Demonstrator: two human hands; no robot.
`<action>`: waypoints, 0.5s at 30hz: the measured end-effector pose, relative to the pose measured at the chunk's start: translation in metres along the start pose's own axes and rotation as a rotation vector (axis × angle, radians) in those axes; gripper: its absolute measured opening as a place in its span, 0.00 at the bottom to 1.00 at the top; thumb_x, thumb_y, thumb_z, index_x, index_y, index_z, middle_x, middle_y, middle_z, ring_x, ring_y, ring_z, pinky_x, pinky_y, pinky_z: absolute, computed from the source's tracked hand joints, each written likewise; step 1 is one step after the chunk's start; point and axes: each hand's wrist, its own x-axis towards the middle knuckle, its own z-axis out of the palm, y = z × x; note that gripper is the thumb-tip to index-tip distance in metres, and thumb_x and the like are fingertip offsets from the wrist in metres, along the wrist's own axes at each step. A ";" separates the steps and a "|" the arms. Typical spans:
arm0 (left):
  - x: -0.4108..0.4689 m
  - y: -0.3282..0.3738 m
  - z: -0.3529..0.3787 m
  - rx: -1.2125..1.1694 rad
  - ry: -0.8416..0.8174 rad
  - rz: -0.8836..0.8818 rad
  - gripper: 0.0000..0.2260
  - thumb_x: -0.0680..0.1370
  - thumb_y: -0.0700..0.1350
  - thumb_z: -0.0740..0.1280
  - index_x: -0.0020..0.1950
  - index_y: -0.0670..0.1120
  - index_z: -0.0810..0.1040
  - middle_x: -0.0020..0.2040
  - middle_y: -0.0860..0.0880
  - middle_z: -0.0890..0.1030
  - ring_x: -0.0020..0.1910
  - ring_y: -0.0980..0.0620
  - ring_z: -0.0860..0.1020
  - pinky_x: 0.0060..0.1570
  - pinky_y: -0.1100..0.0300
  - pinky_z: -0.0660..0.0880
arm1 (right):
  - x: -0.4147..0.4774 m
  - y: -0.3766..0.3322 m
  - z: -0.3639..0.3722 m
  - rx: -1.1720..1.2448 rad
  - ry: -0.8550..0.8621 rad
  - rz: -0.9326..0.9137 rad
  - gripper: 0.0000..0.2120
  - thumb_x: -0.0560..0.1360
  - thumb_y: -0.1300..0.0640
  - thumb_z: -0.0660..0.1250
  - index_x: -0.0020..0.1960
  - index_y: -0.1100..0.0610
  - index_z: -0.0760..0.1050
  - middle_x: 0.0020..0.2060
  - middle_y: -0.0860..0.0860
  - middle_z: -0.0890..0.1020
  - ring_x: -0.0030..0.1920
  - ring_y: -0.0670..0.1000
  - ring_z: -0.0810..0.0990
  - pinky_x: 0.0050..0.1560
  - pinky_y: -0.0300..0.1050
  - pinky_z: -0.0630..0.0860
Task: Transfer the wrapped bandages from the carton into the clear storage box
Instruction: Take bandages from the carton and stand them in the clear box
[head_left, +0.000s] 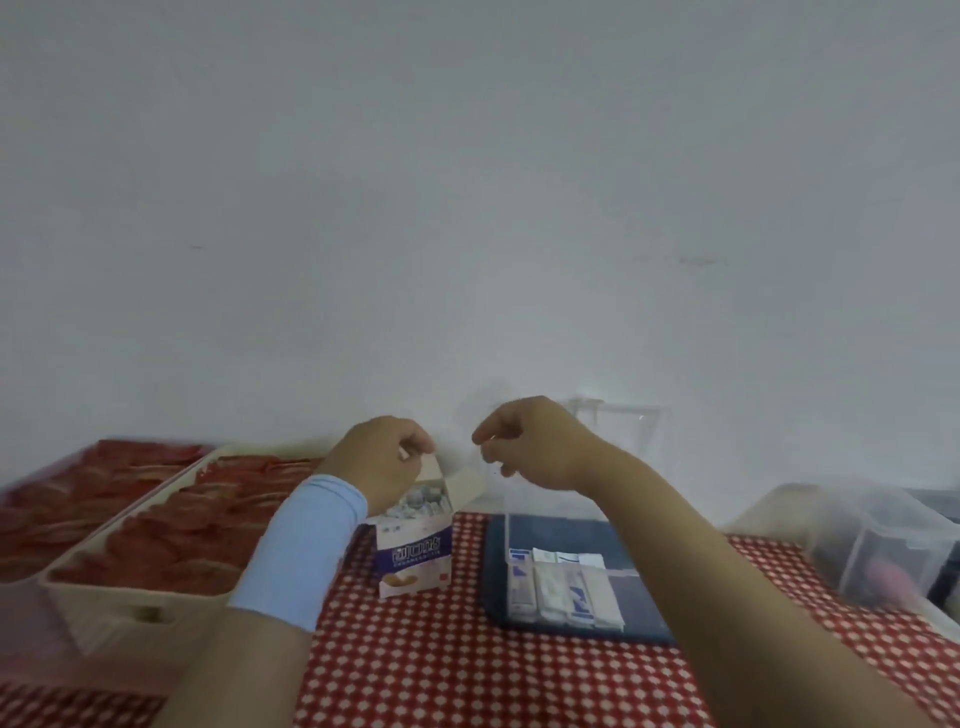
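light: dim, flat, grey cast | shadows: faint | focus: soft throughout | blur: red trays (130, 519) at left edge smeared | distortion: wide-angle stretch at lower corners | glare: none strong

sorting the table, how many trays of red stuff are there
2: a beige tray just left of the carton, and a second tray beyond it at the far left edge. More may lie offscreen.

Checked tablecloth (467, 675), beige tray (130, 597), frosted bin (857, 540)

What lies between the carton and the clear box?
In the head view, only bare checked cloth and the edge of the blue mat separate carton and box.
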 end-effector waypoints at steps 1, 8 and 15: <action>-0.002 -0.010 0.001 0.007 0.015 -0.036 0.11 0.79 0.40 0.64 0.54 0.53 0.81 0.52 0.55 0.79 0.49 0.55 0.77 0.49 0.64 0.69 | 0.004 -0.006 0.011 -0.029 -0.016 -0.044 0.09 0.78 0.59 0.68 0.56 0.54 0.83 0.48 0.48 0.84 0.44 0.48 0.82 0.46 0.39 0.76; -0.013 -0.060 0.021 -0.021 0.024 -0.097 0.14 0.79 0.35 0.62 0.58 0.48 0.81 0.57 0.50 0.81 0.50 0.56 0.77 0.51 0.66 0.69 | 0.030 -0.012 0.068 -0.172 -0.026 -0.144 0.08 0.78 0.57 0.69 0.55 0.51 0.84 0.53 0.46 0.85 0.45 0.41 0.77 0.51 0.37 0.75; -0.008 -0.067 0.022 -0.123 0.018 -0.124 0.15 0.79 0.39 0.65 0.64 0.49 0.78 0.58 0.50 0.80 0.54 0.54 0.78 0.54 0.64 0.70 | 0.053 -0.014 0.106 -0.409 -0.071 -0.131 0.10 0.79 0.49 0.67 0.59 0.45 0.82 0.53 0.45 0.85 0.51 0.48 0.82 0.54 0.47 0.80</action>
